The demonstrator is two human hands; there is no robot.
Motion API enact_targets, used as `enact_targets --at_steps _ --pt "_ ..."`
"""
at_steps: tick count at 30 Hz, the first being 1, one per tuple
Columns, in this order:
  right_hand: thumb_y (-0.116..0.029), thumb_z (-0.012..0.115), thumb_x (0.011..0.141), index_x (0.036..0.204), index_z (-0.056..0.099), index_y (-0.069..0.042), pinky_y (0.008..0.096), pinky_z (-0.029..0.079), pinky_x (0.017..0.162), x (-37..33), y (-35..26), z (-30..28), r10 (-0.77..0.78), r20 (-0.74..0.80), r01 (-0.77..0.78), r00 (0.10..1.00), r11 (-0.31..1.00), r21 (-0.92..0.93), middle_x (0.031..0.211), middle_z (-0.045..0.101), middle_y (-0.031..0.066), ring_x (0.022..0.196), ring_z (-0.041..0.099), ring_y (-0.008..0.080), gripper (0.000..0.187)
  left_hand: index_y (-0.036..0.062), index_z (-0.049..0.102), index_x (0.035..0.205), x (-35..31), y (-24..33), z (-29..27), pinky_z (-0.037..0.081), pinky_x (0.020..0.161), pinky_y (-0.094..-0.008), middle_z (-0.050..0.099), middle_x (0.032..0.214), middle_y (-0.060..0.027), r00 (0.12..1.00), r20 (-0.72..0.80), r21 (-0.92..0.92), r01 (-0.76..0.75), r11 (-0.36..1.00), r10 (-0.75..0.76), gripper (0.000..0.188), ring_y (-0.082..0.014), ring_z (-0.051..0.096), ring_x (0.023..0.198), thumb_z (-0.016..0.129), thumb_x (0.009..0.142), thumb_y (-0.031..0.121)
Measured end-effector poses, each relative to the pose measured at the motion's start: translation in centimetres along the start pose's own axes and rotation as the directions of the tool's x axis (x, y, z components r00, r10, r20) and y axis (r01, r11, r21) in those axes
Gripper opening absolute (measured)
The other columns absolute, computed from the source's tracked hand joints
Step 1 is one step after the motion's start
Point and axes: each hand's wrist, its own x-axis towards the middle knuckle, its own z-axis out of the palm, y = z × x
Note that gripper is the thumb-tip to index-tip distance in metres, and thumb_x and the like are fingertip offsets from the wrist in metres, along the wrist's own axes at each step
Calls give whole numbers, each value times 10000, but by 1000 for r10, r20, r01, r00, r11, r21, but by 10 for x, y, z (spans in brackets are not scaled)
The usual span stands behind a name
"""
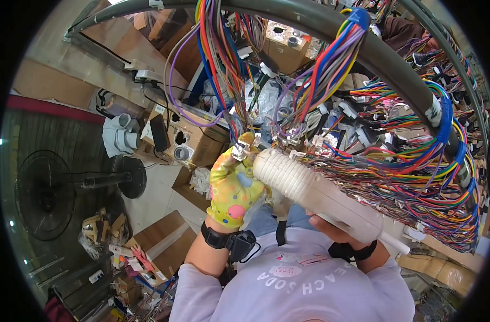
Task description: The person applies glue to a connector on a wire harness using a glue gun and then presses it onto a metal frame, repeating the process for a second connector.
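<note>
My left hand (234, 188), in a yellow glove with coloured dots, is closed at the lower end of a hanging wire bundle (215, 59). Its fingertips pinch a small white connector (240, 151) on those wires. My right hand (330, 229) is wrapped around the underside of a white heat gun (330, 198); most of its fingers are hidden by the tool. The gun's ribbed front end points up and left, close beside the glove. Its cord end extends toward the lower right.
A curved metal rail (309, 24) arches overhead, carrying many wire bundles (395, 161) with connectors on the right. Cardboard boxes (199, 142) and a black phone (159, 133) sit at the left. A black fan (46, 193) stands further left; an open carton (161, 239) lies below.
</note>
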Motion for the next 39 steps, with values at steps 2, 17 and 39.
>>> enact_targets --at_steps 2,17,39 --pt "-141 491 917 1228 457 11 257 495 806 -4 7 -1 79 44 -82 996 994 66 1064 586 98 946 593 145 348 31 494 1218 0 0 -1 441 915 -368 599 1092 -96 999 38 5 -5 1000 5 412 -212 566 1008 495 885 273" --pt "-269 560 848 1220 412 57 277 540 663 1 2 -11 349 212 -362 913 932 26 969 594 166 784 637 212 516 27 560 1133 7 4 3 455 883 -396 605 1053 -126 988 -41 -317 131 939 -152 345 -240 573 969 488 872 241" --pt "-63 684 729 1101 564 -14 321 509 765 8 -4 -6 -57 -46 52 997 992 -112 977 619 121 878 629 252 395 6 462 1243 2 3 -3 465 891 -356 585 1147 -107 984 118 282 -161 946 133 469 -208 577 1037 604 841 200"
